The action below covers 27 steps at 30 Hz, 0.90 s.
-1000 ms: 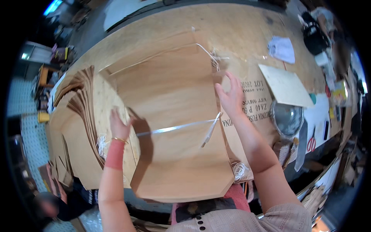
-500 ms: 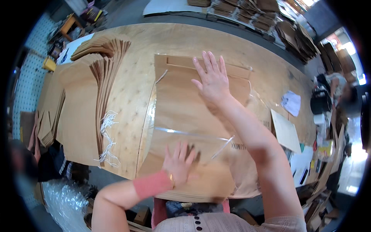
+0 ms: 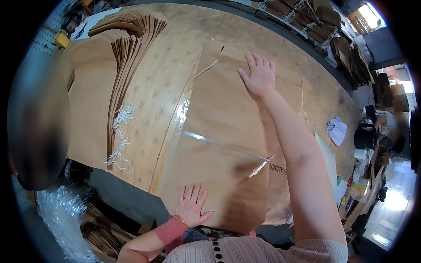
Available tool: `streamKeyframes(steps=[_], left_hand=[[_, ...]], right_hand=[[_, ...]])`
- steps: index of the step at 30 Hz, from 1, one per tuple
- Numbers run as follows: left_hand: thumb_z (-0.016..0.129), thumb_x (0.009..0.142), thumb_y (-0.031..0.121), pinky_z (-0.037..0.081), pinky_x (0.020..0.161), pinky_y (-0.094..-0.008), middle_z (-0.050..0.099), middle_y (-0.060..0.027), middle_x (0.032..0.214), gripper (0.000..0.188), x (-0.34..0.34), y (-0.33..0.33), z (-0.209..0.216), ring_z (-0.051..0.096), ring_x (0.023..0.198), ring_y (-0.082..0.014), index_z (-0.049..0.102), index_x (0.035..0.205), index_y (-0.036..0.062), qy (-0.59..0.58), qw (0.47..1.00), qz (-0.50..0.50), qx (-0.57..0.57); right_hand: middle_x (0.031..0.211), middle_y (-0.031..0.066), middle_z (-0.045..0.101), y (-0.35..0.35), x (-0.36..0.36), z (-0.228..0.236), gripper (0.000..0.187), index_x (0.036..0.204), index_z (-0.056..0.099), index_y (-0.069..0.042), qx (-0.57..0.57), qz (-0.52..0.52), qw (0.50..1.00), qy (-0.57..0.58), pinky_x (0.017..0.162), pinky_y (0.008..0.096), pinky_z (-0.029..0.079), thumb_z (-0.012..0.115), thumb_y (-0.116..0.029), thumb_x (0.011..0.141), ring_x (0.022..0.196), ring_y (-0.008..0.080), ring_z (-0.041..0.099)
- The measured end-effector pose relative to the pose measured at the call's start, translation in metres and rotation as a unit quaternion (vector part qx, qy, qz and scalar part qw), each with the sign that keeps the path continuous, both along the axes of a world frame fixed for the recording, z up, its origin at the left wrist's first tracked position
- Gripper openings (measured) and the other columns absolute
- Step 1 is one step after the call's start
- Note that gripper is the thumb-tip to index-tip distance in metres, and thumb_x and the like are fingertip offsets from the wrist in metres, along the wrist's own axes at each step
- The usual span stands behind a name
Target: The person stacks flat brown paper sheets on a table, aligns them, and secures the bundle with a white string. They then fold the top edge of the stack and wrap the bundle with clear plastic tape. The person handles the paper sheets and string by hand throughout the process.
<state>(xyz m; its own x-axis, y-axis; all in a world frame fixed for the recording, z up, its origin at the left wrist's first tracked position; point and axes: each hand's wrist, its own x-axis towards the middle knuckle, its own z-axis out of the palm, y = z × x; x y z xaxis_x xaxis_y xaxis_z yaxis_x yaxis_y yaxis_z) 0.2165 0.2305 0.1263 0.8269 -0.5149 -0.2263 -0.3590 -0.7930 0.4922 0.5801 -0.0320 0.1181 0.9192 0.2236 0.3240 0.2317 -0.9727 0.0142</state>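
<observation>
Left hand (image 3: 191, 206) slid nearer; plywood table (image 3: 166, 87) cluttered.

A paper-bag workshop: stacked brown bags (image 3: 127, 39) on a plywood worktable (image 3: 162, 87).

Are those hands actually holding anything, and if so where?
Nothing is gripped. Both hands lie flat, fingers spread, on the big brown paper bag: the left hand at its near edge, the right hand near its far end.
</observation>
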Motion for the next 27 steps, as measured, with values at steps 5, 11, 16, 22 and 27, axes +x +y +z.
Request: streamKeyframes(steps=[5, 11, 16, 22, 27], left_hand=[[0.056, 0.075, 0.057, 0.021, 0.102, -0.0594, 0.039, -0.0243, 0.133, 0.077, -0.013, 0.003, -0.012, 0.035, 0.124, -0.0403, 0.044, 0.130, 0.0047, -0.034, 0.999, 0.005, 0.005], [0.058, 0.068, 0.059, 0.019, 0.100, -0.0628, 0.038, -0.0239, 0.134, 0.082, -0.039, 0.009, -0.047, 0.036, 0.123, -0.0411, 0.043, 0.130, 0.0067, -0.041, 0.999, -0.003, -0.015], [0.058, 0.068, 0.058, 0.017, 0.101, -0.0628, 0.038, -0.0238, 0.134, 0.079, -0.055, 0.015, -0.070, 0.036, 0.123, -0.0412, 0.045, 0.129, 0.0079, -0.068, 0.997, -0.018, -0.041], [0.059, 0.073, 0.054, 0.016, 0.103, -0.0608, 0.038, -0.0202, 0.135, 0.075, -0.048, 0.012, -0.055, 0.033, 0.126, -0.0388, 0.044, 0.130, 0.0089, -0.050, 0.997, 0.016, -0.056], [0.055, 0.079, 0.048, 0.019, 0.107, -0.0548, 0.039, -0.0208, 0.134, 0.066, -0.038, 0.005, -0.027, 0.034, 0.127, -0.0362, 0.044, 0.130, 0.0069, -0.058, 0.997, 0.028, -0.034]], right_hand=[[0.134, 0.0121, 0.042, 0.005, -0.001, 0.006, 0.061, 0.138, 0.036, -0.014, -0.025, -0.010, 0.999, 0.041, 0.106, 0.0444, 0.022, 0.043, -0.050, 0.089, 0.124, 0.0291, 0.037], [0.131, 0.0130, 0.045, 0.000, 0.002, -0.030, 0.064, 0.135, 0.040, -0.012, -0.024, -0.001, 0.999, -0.023, 0.103, 0.0464, 0.024, 0.050, -0.050, 0.084, 0.120, 0.0281, 0.040], [0.130, 0.0129, 0.046, -0.010, 0.003, -0.054, 0.064, 0.134, 0.042, -0.015, -0.012, -0.001, 0.998, -0.063, 0.101, 0.0467, 0.025, 0.053, -0.049, 0.082, 0.119, 0.0292, 0.041], [0.139, 0.0151, 0.037, 0.006, -0.002, -0.028, 0.066, 0.135, 0.038, -0.012, -0.034, -0.028, 0.997, -0.059, 0.105, 0.0507, 0.022, 0.058, -0.042, 0.080, 0.126, 0.0335, 0.035], [0.140, 0.0211, 0.033, 0.025, -0.113, 0.043, 0.069, 0.139, 0.033, -0.009, 0.082, -0.002, 0.993, -0.088, 0.105, 0.0533, 0.023, 0.063, -0.018, 0.078, 0.132, 0.0358, 0.027]])
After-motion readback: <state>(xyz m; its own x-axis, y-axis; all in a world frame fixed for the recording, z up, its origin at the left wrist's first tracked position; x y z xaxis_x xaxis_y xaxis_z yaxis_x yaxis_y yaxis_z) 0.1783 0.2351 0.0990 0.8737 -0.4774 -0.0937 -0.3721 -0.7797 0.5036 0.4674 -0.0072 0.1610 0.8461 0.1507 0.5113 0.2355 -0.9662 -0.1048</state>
